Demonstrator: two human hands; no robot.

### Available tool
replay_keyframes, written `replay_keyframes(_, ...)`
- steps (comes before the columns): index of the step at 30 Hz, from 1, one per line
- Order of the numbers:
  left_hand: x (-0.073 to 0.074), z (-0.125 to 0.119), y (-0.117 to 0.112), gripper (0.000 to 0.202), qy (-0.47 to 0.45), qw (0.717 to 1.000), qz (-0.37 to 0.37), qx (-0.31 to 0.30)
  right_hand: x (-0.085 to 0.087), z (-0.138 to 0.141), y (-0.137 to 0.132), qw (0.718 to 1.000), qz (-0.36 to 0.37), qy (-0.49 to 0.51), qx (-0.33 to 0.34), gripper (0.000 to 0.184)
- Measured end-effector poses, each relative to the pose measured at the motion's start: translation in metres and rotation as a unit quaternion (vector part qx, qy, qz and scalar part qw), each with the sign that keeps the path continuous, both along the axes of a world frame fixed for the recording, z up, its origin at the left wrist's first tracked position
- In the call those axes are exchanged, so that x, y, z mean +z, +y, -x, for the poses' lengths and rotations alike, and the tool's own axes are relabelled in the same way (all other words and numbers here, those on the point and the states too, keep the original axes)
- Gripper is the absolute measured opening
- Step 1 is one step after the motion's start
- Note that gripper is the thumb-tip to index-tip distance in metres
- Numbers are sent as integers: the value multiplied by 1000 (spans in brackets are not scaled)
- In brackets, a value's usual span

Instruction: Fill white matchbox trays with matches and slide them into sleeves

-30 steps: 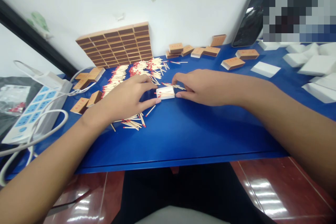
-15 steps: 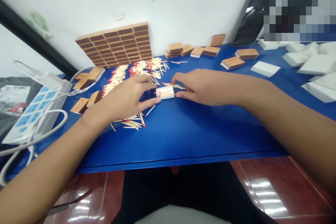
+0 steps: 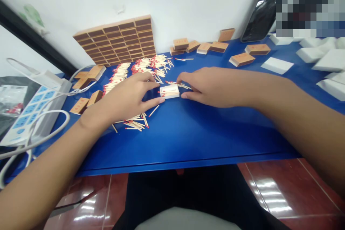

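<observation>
Left hand [image 3: 126, 93] and right hand [image 3: 215, 86] flank a white matchbox tray [image 3: 171, 96]

The left hand's thumb and index finger are parted around the tray's left end, the thumb at the near corner. I cannot tell whether they press on it. The right hand's thumb and index finger are also parted, at the tray's right end; whether they grip anything is unclear.

The tray lies on the blue tabletop [image 3: 188, 140] between the 2 hands, its open side up. A few red-tipped matches [image 3: 170, 92] lie inside, some jutting past the left end. Just behind the tray, loose matches [image 3: 183, 86] reach towards the right hand.

A single match [image 3: 153, 110] lies near the left thumb, beside a scattered pile of matches [image 3: 135, 125]. Larger match heaps [image 3: 141, 65] spread beyond the left hand. Behind them, a block of stacked matchboxes [image 3: 118, 41] stands against the wall [image 3: 205, 0].

At far left are 2 brown matchboxes [image 3: 79, 106] and a power strip [image 3: 27, 113] with white cables [image 3: 48, 112]. Beyond the right forearm lie 2 separate matchboxes [image 3: 242, 59] and a cluster of white box pieces [image 3: 330, 61].
</observation>
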State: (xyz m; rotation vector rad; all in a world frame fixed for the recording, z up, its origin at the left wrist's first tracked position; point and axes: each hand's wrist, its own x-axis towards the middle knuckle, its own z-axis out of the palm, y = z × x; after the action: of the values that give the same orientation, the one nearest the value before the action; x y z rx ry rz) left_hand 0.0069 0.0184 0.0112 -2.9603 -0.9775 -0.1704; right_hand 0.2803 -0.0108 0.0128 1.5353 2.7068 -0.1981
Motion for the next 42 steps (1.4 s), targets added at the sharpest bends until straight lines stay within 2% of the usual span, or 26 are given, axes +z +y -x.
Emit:
replay_keyframes(8,1,-1,0,54,-17,1000,14,-8,4,0,-5,999,26,-3,-20,43)
replay_keyframes(15,3,-2,-1,54,-19,999,28,-2,6,0,-11,999,29,-9,-16,36)
replay_keyframes(36,4,-3,1,51,-23,999,34,-1,8,2,-15,999,42,-16,-23,40)
replay_keyframes(42,2,-2,3,53,-23,999,14,-18,4,9,-10,1000,14,-12,7,39)
